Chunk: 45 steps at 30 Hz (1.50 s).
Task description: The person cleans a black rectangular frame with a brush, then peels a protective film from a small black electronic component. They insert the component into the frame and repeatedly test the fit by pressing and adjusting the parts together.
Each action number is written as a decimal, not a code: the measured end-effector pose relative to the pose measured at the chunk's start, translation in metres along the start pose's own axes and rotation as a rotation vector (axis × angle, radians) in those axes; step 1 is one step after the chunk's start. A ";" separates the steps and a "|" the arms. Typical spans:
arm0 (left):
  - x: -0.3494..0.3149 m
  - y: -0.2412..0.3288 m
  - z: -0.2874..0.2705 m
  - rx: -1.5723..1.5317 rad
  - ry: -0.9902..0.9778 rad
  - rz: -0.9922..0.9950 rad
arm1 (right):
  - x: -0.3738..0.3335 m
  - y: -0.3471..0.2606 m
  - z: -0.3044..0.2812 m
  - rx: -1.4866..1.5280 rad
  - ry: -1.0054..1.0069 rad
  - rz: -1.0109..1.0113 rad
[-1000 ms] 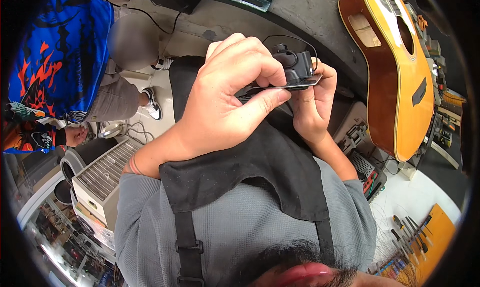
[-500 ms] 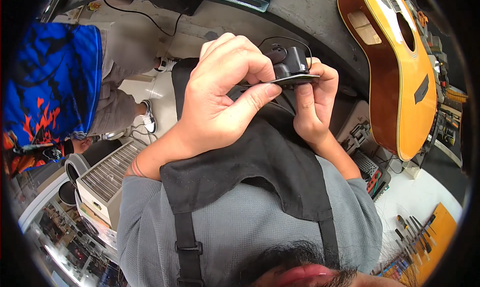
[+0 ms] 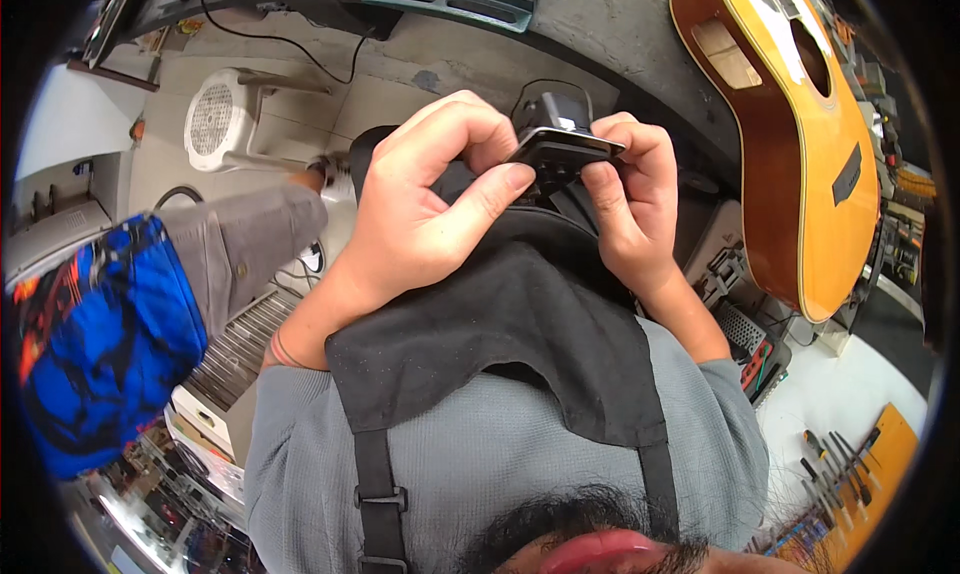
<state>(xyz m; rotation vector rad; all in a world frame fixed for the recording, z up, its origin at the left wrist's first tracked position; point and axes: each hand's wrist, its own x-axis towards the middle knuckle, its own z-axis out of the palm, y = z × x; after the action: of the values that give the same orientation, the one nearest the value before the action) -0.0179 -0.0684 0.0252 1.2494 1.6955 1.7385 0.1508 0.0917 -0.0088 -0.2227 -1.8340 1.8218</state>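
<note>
In front of my chest, both hands hold up a black guitar preamp, a boxy unit on a thin flat faceplate with a thin dark wire looping above it. My left hand pinches the plate's left end between thumb and fingers. At the other end, my right hand grips it the same way. The plate is tilted, so its dark face shows. A yellow-topped acoustic guitar lies to the right, with a rectangular opening in its brown side.
A dark workbench curves across the far side, bearing a green tray. On the left are a white stool, a person in blue and grey clothes, and a slatted cabinet. Hand tools sit at the lower right.
The preamp has tipped so more of its plate's face shows, and my left hand has lowered slightly. The other person has shifted on the left, uncovering the white stool.
</note>
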 end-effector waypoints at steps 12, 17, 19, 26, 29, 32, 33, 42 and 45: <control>-0.001 -0.015 -0.005 0.008 0.088 0.231 | 0.023 -0.023 -0.002 -0.340 -0.026 -0.288; -0.005 -0.025 0.000 0.003 0.083 0.279 | 0.023 -0.027 -0.001 -0.404 0.008 -0.260; -0.003 -0.018 0.000 0.095 0.059 0.269 | 0.022 -0.029 -0.002 -0.441 0.007 -0.235; -0.003 -0.006 0.001 0.343 0.009 0.354 | 0.022 -0.030 -0.008 -0.588 -0.048 -0.342; 0.007 0.001 0.002 0.445 0.043 0.455 | 0.023 -0.030 -0.011 -0.670 -0.061 -0.412; 0.007 -0.004 0.004 0.529 0.038 0.554 | 0.026 -0.032 -0.014 -0.760 -0.076 -0.507; 0.006 -0.006 0.004 0.550 0.033 0.585 | 0.027 -0.033 -0.015 -0.791 -0.078 -0.541; -0.003 0.011 -0.002 0.703 0.055 0.843 | 0.020 -0.038 -0.009 -0.904 0.024 -0.835; 0.002 0.010 -0.002 0.675 0.150 0.931 | 0.022 -0.041 -0.008 -0.883 0.044 -0.895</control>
<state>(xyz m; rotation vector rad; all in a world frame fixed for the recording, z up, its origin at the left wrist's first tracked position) -0.0174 -0.0698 0.0353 2.5827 2.0440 1.7483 0.1463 0.1061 0.0364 0.2256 -2.0928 0.3680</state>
